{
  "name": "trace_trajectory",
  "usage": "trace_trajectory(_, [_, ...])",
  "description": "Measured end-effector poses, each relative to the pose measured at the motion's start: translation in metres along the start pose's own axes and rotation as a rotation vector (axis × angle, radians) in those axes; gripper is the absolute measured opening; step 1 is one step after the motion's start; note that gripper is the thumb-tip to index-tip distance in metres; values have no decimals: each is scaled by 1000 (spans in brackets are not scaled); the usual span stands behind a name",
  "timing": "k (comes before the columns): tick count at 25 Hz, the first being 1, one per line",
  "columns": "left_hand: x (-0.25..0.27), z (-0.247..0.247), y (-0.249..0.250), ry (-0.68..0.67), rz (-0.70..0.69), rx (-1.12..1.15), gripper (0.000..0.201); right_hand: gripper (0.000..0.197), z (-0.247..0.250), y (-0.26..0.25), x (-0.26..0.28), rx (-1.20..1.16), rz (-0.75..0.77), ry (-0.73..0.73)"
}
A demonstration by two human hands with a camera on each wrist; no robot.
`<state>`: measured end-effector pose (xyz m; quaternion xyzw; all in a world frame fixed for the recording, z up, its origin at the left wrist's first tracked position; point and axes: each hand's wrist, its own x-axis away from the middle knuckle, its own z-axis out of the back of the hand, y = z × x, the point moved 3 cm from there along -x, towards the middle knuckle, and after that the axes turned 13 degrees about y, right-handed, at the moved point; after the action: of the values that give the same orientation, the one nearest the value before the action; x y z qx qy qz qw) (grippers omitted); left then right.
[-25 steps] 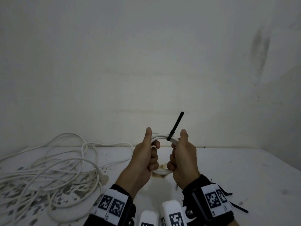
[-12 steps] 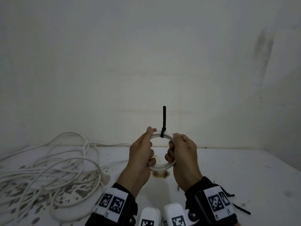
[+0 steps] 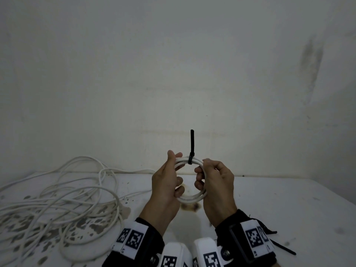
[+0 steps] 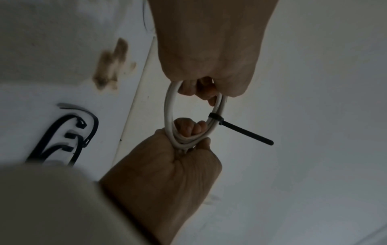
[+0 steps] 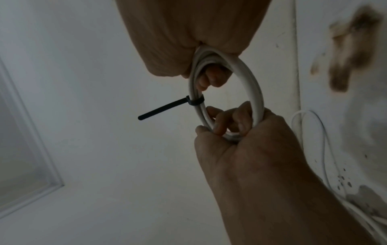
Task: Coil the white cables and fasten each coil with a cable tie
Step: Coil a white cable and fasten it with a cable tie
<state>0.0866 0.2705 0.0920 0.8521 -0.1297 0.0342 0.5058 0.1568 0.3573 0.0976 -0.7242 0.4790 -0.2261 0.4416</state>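
A small coil of white cable (image 3: 193,199) is held upright above the table, between both hands. My left hand (image 3: 167,176) grips its left side, thumb up along the top. My right hand (image 3: 213,176) grips the right side, fingers curled through the loop. A black cable tie (image 3: 192,145) is cinched round the top of the coil, its tail standing straight up. In the left wrist view the coil (image 4: 168,107) and the tie (image 4: 245,132) show between the two hands. The right wrist view shows the coil (image 5: 251,79) and the tie (image 5: 163,107) too.
A loose tangle of white cables (image 3: 57,199) lies on the left of the stained white table (image 3: 289,199). Spare black cable ties (image 3: 283,247) lie by my right wrist, also seen as black cable ties (image 4: 69,132). A plain wall stands close behind.
The tie's tail swung from leaning right to standing upright at the coil's top centre. My right thumb came off the tie and that hand settled on the coil's right side.
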Motion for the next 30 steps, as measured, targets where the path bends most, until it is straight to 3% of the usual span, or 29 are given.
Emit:
trace_trajectory(2, [-7,1,2,3,35,83,34,17,0,0,-1,-32,-19,23])
trace_trajectory(5, [-18,5,9,9,-35,6,33,19,-2,1,1,-2,-5,16])
trace_trajectory(9, [-15,9,10,-111,66,-75,41,21,-3,-1,3,89,35,-38])
trace_trajectory(13, [-12,8,9,-226,74,-319,47,18,3,-7,-3,167,53,-114])
trace_trajectory(17, [-5,6,1,-328,194,-361,49,26,7,-1,-7,264,45,-54])
trace_trajectory(19, [-4,4,0,-306,226,-296,52,32,8,2,-8,258,23,-24])
trace_trajectory(23, [-8,2,-1,-210,157,-226,50,38,8,-5,-10,202,-29,9])
trace_trajectory(30, [-13,2,0,-218,52,-286,45,43,11,-8,-15,186,-86,-10])
